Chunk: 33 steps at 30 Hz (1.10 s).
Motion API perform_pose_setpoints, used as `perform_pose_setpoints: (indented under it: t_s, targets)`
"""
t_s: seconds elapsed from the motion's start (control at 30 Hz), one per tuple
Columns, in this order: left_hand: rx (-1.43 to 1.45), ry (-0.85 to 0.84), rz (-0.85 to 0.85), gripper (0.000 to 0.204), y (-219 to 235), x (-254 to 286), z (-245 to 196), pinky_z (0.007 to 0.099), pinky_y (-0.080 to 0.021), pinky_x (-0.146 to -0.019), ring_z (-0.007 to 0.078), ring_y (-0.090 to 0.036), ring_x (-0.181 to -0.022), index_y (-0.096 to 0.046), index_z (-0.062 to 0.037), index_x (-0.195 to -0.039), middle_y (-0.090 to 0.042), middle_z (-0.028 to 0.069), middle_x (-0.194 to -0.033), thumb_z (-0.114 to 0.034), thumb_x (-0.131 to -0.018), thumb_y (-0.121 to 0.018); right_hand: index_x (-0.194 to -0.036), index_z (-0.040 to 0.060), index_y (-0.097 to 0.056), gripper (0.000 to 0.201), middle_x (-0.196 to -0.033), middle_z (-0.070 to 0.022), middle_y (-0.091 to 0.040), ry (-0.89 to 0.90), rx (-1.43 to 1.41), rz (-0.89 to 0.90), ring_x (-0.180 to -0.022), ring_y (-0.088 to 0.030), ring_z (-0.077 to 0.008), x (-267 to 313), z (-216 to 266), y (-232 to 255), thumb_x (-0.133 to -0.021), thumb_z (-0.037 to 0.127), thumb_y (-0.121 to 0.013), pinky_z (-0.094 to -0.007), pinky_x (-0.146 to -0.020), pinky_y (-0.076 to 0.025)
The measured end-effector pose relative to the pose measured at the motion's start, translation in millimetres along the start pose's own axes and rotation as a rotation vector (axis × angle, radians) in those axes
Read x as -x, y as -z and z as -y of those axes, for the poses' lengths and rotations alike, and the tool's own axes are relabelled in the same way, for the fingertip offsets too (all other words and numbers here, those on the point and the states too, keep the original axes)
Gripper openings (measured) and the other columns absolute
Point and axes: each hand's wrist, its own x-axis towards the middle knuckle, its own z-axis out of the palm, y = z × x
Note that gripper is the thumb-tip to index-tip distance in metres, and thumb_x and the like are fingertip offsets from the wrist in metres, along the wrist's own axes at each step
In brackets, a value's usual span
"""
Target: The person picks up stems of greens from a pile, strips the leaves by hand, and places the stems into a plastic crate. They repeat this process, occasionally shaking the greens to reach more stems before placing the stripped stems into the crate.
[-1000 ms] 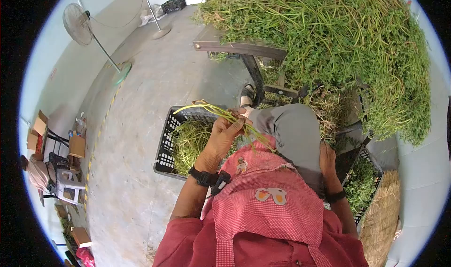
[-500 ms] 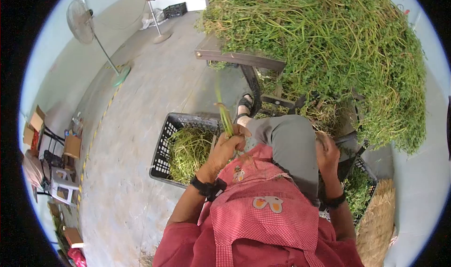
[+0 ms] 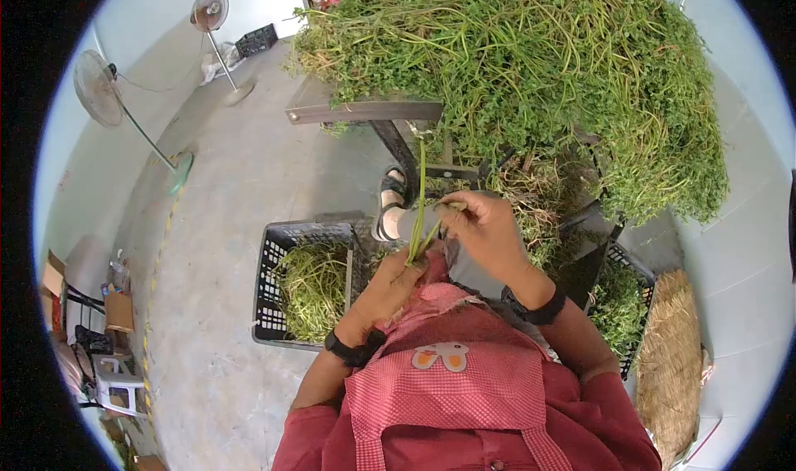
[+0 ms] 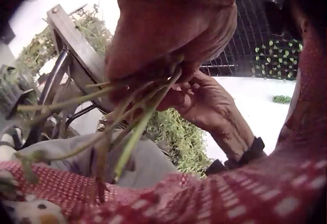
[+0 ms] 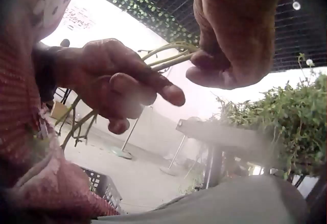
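Over my lap, my left hand (image 3: 388,287) grips a few long green plant stems (image 3: 420,197). One part of the bunch stands upward, another slants toward my right hand (image 3: 493,235). That hand's thumb and fingers pinch the slanting stem's end, as the right wrist view also shows. Loose stem ends (image 4: 135,142) hang below my left hand (image 4: 173,25) in the left wrist view. To the left on the floor is a black plastic crate (image 3: 262,305) with cut greens (image 3: 311,293) in it.
A big heap of leafy green stems (image 3: 531,65) covers the table (image 3: 365,112) ahead. Dry stalks (image 3: 531,197) lie beneath it. Another crate of greens (image 3: 618,305) and a straw bundle (image 3: 670,363) are at the right; two standing fans (image 3: 98,89) are far left.
My right hand has come up from beside the knee and now pinches a stem at the left hand. The left hand has turned the stems more upright. The head view has shifted.
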Motion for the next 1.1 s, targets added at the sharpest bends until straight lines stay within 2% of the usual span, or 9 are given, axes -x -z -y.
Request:
perform_pose_setpoints:
  t_s: [0.17,0.43,0.57,0.67,0.77,0.9,1.0,1.07,1.1]
  targets:
    - [0.152,0.155,0.06,0.033,-1.6,-5.3,-16.0,0.0246,-0.04,-0.069,0.0099,-0.045,-0.073,-0.052,-0.0008,-0.117,-0.051,0.0,-0.079,-0.023,-0.096,-0.041,-0.093,-0.0024,-0.062,0.023,-0.069,-0.0043,-0.059,-0.246,-0.43,0.014,-0.054,-0.056,-0.0102,-0.8,-21.0,10.6,-0.089,0.019,-0.056,-0.0218,-0.051,-0.045]
    - [-0.047,0.006,-0.041,0.022,-8.6,-6.0,-18.9,0.0257,-0.044,-0.072,0.0105,-0.052,-0.076,-0.06,-0.0021,-0.105,-0.063,0.0075,-0.084,-0.015,-0.093,-0.047,-0.08,0.0002,-0.059,0.025,-0.063,-0.0035,-0.055,-0.384,-0.739,-0.074,-0.049,-0.053,-0.0111,9.8,-23.3,12.7,-0.09,0.023,-0.056,-0.0244,-0.046,-0.045]
    - [-0.162,-0.085,0.026,0.019,5.0,-4.9,-18.8,0.0297,-0.047,-0.069,0.0179,-0.06,-0.073,-0.06,-0.0018,-0.102,-0.063,0.0121,-0.085,-0.007,-0.087,-0.05,-0.071,0.0,-0.055,0.031,-0.057,-0.0031,-0.051,-0.549,-0.561,0.087,-0.042,-0.048,-0.0104,19.2,-24.2,39.3,-0.088,0.027,-0.058,-0.0249,-0.037,-0.04]
    - [-0.476,-0.151,0.201,0.028,11.6,0.1,0.8,0.0342,-0.05,-0.066,0.036,-0.06,-0.077,-0.06,-0.0041,-0.102,-0.062,0.0174,-0.085,-0.003,-0.074,-0.057,-0.072,0.0003,-0.056,0.029,-0.055,-0.0027,-0.049,-0.642,-0.311,0.467,-0.041,-0.047,-0.0088,38.4,-35.6,48.4,-0.087,0.026,-0.059,-0.0239,-0.034,-0.037]
    - [-0.606,-0.29,0.344,0.03,4.5,7.1,-4.1,0.0337,-0.05,-0.067,0.0352,-0.061,-0.076,-0.059,-0.0043,-0.102,-0.062,0.0172,-0.086,-0.001,-0.072,-0.058,-0.084,0.0007,-0.06,0.024,-0.058,-0.0009,-0.049,-0.735,-0.188,0.813,-0.048,-0.048,-0.0079,57.4,-26.4,52.9,-0.089,0.024,-0.055,-0.0225,-0.04,-0.039]
    - [-0.519,-0.192,0.216,0.027,32.9,5.1,17.0,0.032,-0.05,-0.068,0.0302,-0.063,-0.077,-0.059,-0.0032,-0.102,-0.064,0.0158,-0.086,-0.002,-0.075,-0.056,-0.088,0.0006,-0.059,0.025,-0.069,-0.0031,-0.056,-0.166,0.016,1.007,-0.059,-0.052,-0.0105,95.2,-49.5,51.2,-0.088,0.025,-0.054,-0.0273,-0.052,-0.045]
    - [-0.283,0.131,-0.014,0.019,48.2,21.1,10.7,0.0239,-0.037,-0.053,0.0073,-0.045,-0.061,-0.061,-0.0031,-0.1,-0.052,-0.0015,-0.067,-0.007,-0.087,-0.047,-0.1,-0.0018,-0.057,0.029,-0.074,-0.0073,-0.06,-0.639,-0.162,0.553,-0.064,-0.056,-0.0136,89.7,-40.4,93.6,-0.084,0.022,-0.059,-0.0309,-0.057,-0.046]
    - [-0.253,0.202,-0.096,0.019,56.7,20.8,12.9,0.023,-0.034,-0.051,0.006,-0.041,-0.059,-0.061,-0.0034,-0.1,-0.047,-0.0037,-0.067,-0.008,-0.088,-0.046,-0.102,-0.0009,-0.058,0.03,-0.079,-0.0128,-0.064,-0.575,0.48,0.202,-0.077,-0.063,-0.0195,73.4,-77.0,127.3,-0.083,0.022,-0.059,-0.0332,-0.063,-0.05]
    - [-0.221,0.302,-0.13,0.019,63.1,24.4,19.1,0.022,-0.031,-0.05,0.0046,-0.036,-0.058,-0.061,-0.0038,-0.1,-0.043,-0.0059,-0.066,-0.008,-0.089,-0.046,-0.102,-0.0005,-0.057,0.029,-0.079,-0.0111,-0.064,-0.33,0.628,-0.033,-0.073,-0.063,-0.0202,77.2,-112.8,145.1,-0.082,0.021,-0.061,-0.0338,-0.059,-0.05]
